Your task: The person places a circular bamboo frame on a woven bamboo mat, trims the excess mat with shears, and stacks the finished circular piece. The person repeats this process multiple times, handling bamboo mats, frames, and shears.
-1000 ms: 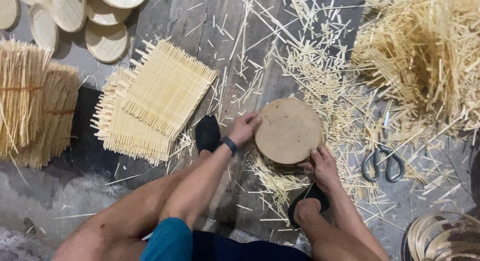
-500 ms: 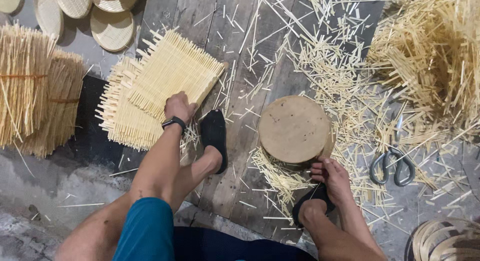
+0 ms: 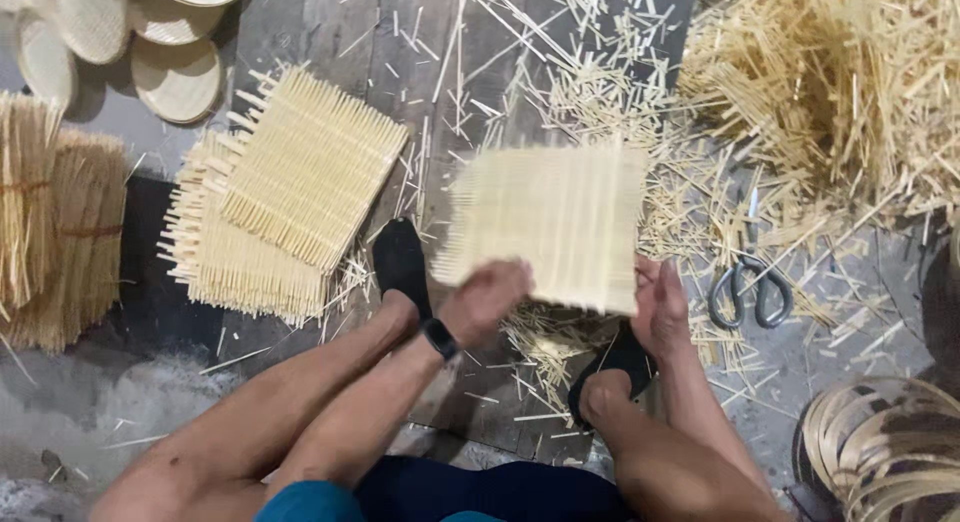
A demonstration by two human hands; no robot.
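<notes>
Bamboo, pale and thin, makes up the woven mat held over the floor between the knees, at the middle of the view and blurred by motion. The left hand grips its near left corner with the fingers clamped on the edge; the right hand holds the near right edge, fingers closed round it too.

To handle it well, I judge the mat should stay flat and level, both hands pulling evenly, since the loose slat ends at the sides could slide out if it bends or twists.

Counted: one mat in hand; a pile of mats on the floor to the left, at least two, the lower ones too hidden to count. One pair of scissors lies to the right. At least four round woven trays sit far left, two tied bundles of sticks at the left edge, and one stack of hoops near right.
</notes>
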